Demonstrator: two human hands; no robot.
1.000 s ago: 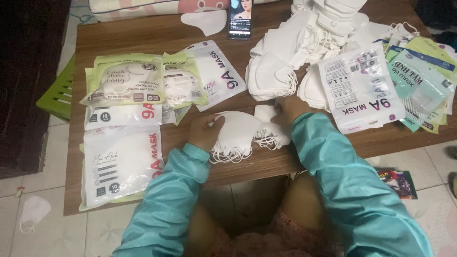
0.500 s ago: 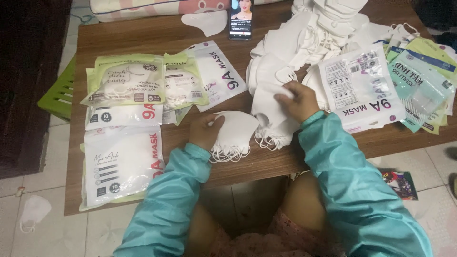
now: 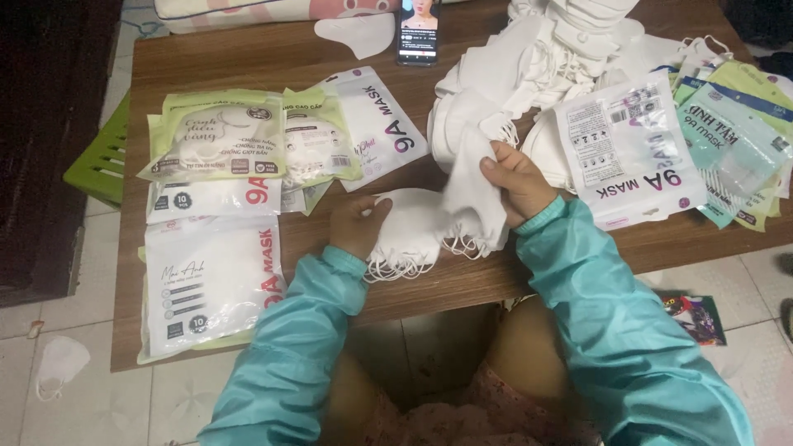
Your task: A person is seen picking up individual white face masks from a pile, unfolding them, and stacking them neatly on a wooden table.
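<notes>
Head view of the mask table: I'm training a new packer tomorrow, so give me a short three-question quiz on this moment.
1. True or false: the right hand holds a white mask lifted off the table.
2. What does the left hand rest on?
A. the phone
B. the small stack of white masks
C. the green-edged packets
3. Fill in: the big loose heap of white masks lies on the person's ____ side.

Key: 1 true; 2 B; 3 right.
</notes>
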